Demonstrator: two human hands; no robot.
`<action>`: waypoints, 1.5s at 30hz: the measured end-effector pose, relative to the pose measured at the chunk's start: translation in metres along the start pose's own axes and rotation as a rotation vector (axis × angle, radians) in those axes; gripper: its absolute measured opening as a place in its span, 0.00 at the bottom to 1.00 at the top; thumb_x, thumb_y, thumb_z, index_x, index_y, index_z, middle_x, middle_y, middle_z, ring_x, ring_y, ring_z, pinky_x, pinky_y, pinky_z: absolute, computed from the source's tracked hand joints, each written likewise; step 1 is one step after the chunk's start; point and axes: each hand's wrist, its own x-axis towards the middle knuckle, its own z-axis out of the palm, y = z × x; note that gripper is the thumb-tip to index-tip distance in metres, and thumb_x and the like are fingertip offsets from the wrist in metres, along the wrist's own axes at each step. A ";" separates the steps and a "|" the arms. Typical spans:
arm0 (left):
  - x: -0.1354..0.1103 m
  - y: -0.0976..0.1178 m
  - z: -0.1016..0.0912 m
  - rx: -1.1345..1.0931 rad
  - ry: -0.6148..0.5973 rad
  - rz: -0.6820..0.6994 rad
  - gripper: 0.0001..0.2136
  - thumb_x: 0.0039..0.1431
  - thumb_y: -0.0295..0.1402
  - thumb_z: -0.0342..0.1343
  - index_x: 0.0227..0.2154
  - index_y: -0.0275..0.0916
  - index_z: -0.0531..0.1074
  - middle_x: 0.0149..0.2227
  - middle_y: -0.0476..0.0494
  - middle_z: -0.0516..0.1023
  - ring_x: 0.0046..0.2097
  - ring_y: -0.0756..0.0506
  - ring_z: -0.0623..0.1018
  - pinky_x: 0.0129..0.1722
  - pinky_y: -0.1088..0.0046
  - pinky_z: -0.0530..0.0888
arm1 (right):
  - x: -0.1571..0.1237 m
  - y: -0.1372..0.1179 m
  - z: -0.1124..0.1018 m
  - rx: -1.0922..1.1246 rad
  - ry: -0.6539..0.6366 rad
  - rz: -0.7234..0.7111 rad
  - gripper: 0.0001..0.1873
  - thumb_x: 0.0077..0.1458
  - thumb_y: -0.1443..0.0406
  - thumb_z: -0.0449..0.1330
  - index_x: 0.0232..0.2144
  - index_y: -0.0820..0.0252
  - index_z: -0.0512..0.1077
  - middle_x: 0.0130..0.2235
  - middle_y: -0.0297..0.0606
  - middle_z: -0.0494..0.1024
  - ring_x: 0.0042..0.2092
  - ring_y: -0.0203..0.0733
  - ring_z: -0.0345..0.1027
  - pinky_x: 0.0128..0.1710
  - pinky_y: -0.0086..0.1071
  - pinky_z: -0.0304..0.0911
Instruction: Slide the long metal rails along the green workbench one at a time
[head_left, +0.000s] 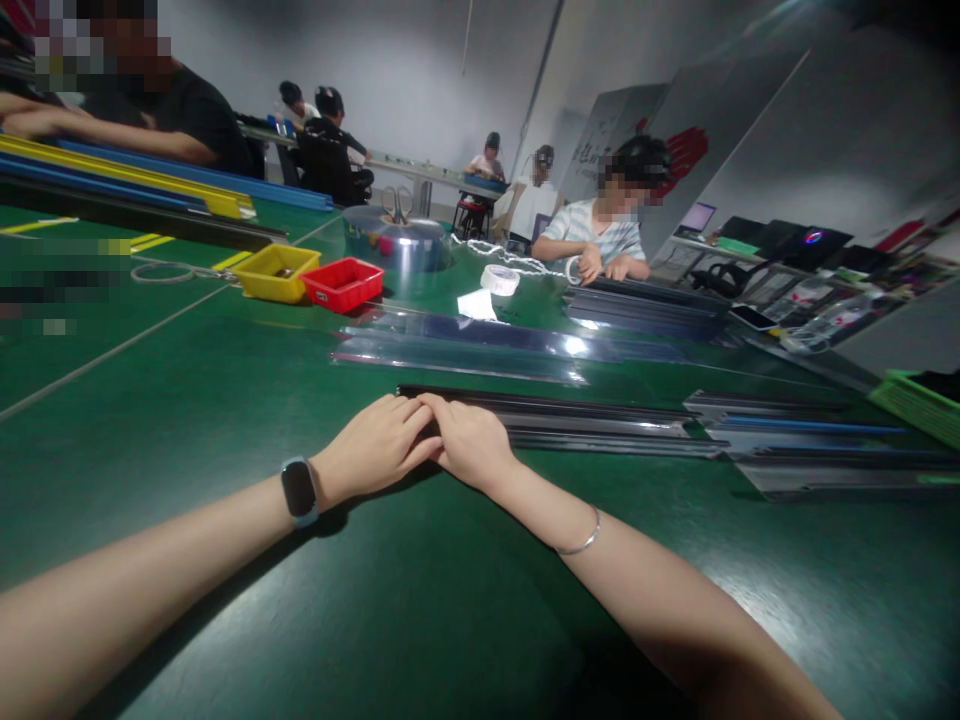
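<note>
A long black channel-shaped profile [585, 408] lies across the green table [420, 590], stretching to the right. At its left end my left hand [375, 445] and my right hand [474, 440] meet, fingers bent over the profile and touching each other. Both hands are closed on that end, which they largely hide. Just beyond them lie clear plastic strips [480, 350]. Farther right, several more grey and black profiles [795, 470] rest side by side, one with a blue stripe.
A yellow bin [277, 274] and a red bin [343, 284] stand beyond my left hand. Behind them is a roll of clear film [401, 245] with scissors [396, 204] on top. A tape roll [500, 280] lies nearby. A co-worker [600, 230] handles strips across the table.
</note>
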 end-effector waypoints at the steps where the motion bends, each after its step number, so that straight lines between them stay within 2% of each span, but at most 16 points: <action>1: 0.000 -0.001 0.001 0.020 0.006 0.004 0.14 0.59 0.39 0.39 0.36 0.35 0.65 0.34 0.42 0.70 0.36 0.46 0.69 0.36 0.67 0.64 | -0.001 0.001 0.001 0.006 0.021 -0.010 0.25 0.51 0.62 0.52 0.51 0.63 0.55 0.40 0.41 0.71 0.39 0.40 0.64 0.39 0.31 0.57; 8: -0.005 -0.011 0.003 0.118 0.108 -0.062 0.16 0.60 0.37 0.38 0.26 0.36 0.67 0.25 0.45 0.70 0.29 0.49 0.69 0.33 0.69 0.61 | -0.006 0.001 -0.003 0.001 0.119 0.035 0.23 0.55 0.54 0.46 0.48 0.62 0.59 0.39 0.42 0.72 0.40 0.39 0.64 0.39 0.30 0.55; 13: -0.008 -0.007 -0.003 0.155 0.166 -0.066 0.15 0.58 0.37 0.40 0.22 0.37 0.67 0.23 0.45 0.69 0.29 0.48 0.68 0.34 0.69 0.62 | -0.004 -0.001 -0.003 -0.049 0.036 0.070 0.20 0.54 0.51 0.47 0.38 0.61 0.65 0.32 0.38 0.72 0.35 0.38 0.64 0.33 0.29 0.54; 17: -0.006 -0.003 -0.002 0.110 0.160 -0.030 0.14 0.58 0.37 0.41 0.25 0.37 0.68 0.25 0.44 0.69 0.32 0.47 0.68 0.35 0.68 0.63 | 0.000 0.000 0.000 -0.094 -0.017 0.050 0.16 0.52 0.53 0.50 0.29 0.60 0.65 0.29 0.36 0.71 0.33 0.38 0.64 0.27 0.29 0.52; 23: -0.006 -0.005 0.003 0.080 0.074 -0.068 0.14 0.59 0.37 0.40 0.27 0.37 0.67 0.28 0.44 0.70 0.35 0.48 0.69 0.37 0.71 0.65 | -0.001 0.001 0.002 -0.076 0.022 0.045 0.14 0.51 0.54 0.52 0.28 0.59 0.66 0.30 0.36 0.70 0.34 0.38 0.62 0.29 0.29 0.53; 30: -0.005 -0.004 0.003 0.066 0.066 -0.112 0.14 0.58 0.38 0.40 0.27 0.37 0.67 0.29 0.44 0.72 0.34 0.47 0.71 0.35 0.70 0.66 | 0.000 0.001 0.002 0.052 0.053 0.033 0.13 0.51 0.59 0.53 0.36 0.61 0.67 0.40 0.39 0.72 0.41 0.39 0.63 0.38 0.30 0.57; 37: -0.003 -0.003 0.001 0.062 0.094 -0.104 0.15 0.57 0.40 0.41 0.25 0.37 0.68 0.26 0.44 0.72 0.31 0.47 0.71 0.32 0.71 0.66 | 0.000 -0.001 -0.002 0.075 -0.018 0.090 0.12 0.51 0.59 0.51 0.35 0.60 0.67 0.34 0.38 0.73 0.39 0.39 0.64 0.36 0.30 0.57; 45: -0.003 -0.004 0.003 0.092 0.101 -0.113 0.16 0.57 0.40 0.40 0.25 0.36 0.69 0.25 0.43 0.72 0.31 0.47 0.71 0.33 0.70 0.66 | 0.000 -0.006 -0.002 -0.028 0.020 0.096 0.11 0.52 0.59 0.50 0.29 0.61 0.65 0.30 0.39 0.71 0.34 0.40 0.64 0.33 0.31 0.55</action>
